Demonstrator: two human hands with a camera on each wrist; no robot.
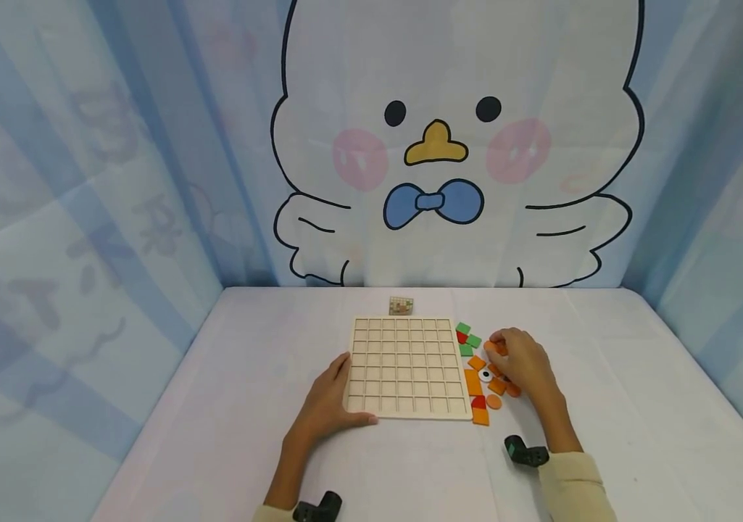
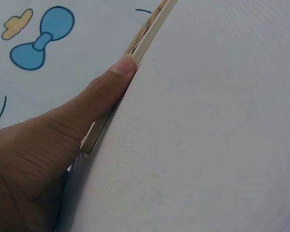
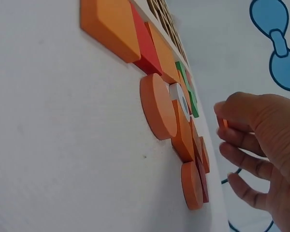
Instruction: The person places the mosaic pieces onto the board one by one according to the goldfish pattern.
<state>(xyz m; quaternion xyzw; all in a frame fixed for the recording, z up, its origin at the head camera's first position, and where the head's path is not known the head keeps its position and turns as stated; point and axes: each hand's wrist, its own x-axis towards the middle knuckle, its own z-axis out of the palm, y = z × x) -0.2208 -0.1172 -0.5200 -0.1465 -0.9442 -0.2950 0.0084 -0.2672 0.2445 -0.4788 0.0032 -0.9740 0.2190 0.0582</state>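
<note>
A pale wooden grid board [image 1: 407, 366] lies flat on the table. My left hand [image 1: 327, 402] holds it by the near left corner, thumb along the front edge and fingers at the left side; in the left wrist view the thumb [image 2: 104, 92] presses on the board's edge. Over the loose pieces, my right hand [image 1: 526, 362] pinches a small orange piece [image 3: 225, 123] between thumb and forefinger, its other fingers loosely bent. Below that hand lie orange squares [image 1: 497, 386], orange discs [image 3: 158, 107] and a white piece with a black dot [image 1: 485, 375].
Green pieces [image 1: 473, 341] and red pieces [image 1: 478, 402] lie along the board's right side. A small patterned card [image 1: 401, 305] sits behind the board. White cloth covers the table [image 1: 267, 348], and a curtain [image 1: 436, 246] with a printed cartoon bird hangs at the back.
</note>
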